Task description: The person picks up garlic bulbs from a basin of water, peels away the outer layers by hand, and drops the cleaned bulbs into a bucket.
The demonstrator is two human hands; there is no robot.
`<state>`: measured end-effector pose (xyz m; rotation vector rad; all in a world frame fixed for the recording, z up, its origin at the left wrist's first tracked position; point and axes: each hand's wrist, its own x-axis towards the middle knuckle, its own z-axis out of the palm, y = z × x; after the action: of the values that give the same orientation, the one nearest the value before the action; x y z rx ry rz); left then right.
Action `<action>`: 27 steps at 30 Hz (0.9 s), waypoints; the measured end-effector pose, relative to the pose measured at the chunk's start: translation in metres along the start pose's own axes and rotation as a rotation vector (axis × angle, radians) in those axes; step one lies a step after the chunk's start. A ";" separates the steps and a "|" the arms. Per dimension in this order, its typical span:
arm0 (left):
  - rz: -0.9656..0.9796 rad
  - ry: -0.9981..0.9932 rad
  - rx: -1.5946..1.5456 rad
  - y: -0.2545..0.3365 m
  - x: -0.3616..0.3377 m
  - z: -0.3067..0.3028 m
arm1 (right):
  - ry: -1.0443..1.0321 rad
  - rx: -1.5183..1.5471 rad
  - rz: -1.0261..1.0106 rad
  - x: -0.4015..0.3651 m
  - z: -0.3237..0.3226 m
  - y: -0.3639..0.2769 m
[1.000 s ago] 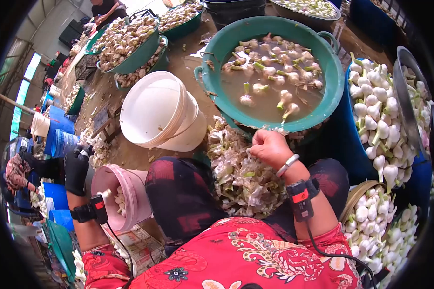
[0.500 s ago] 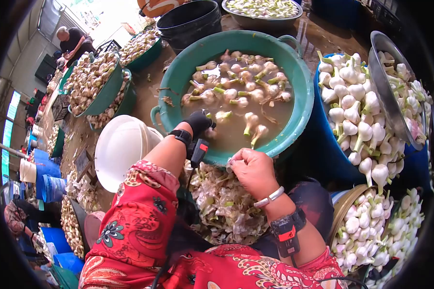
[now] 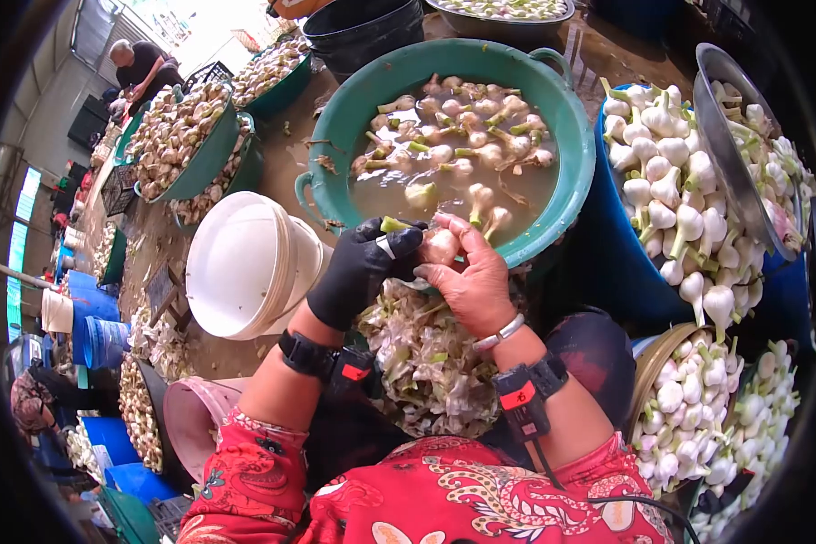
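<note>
My left hand (image 3: 358, 272), in a black glove, grips the green stem end of a garlic bulb (image 3: 440, 247). The bare fingers of my right hand (image 3: 471, 281) are wrapped round the bulb's other side. Both hands meet at the near rim of a green tub (image 3: 578, 172), where many garlic bulbs with cut stems float in murky water. Below my hands lies a heap of peeled garlic skins (image 3: 426, 363).
A white bucket (image 3: 236, 263) stands left of the tub. A blue barrel (image 3: 612, 245) of clean white bulbs and a metal basin (image 3: 730, 136) are on the right. Green tubs of unpeeled garlic and a person (image 3: 140, 68) are at the upper left.
My left hand has come out of the tub with a garlic bulb and turned toward my right hand. My right hand has closed round the bulb. The view has shifted slightly.
</note>
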<state>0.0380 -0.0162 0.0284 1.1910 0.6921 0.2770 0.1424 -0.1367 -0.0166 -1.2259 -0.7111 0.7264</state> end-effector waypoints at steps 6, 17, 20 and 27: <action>0.117 -0.034 -0.021 -0.012 -0.015 -0.007 | 0.015 0.388 0.183 -0.007 0.002 -0.002; 0.062 0.026 -0.072 -0.008 -0.020 -0.006 | -0.035 0.412 0.220 -0.005 0.003 -0.010; 0.033 0.002 -0.006 -0.010 -0.021 -0.011 | -0.032 0.312 0.170 -0.006 0.003 0.004; 0.353 0.087 0.658 -0.027 -0.019 -0.019 | -0.234 0.580 0.604 -0.004 -0.009 -0.004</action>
<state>0.0075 -0.0217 0.0061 1.9461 0.6655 0.4133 0.1478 -0.1462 -0.0150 -0.8133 -0.2630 1.4776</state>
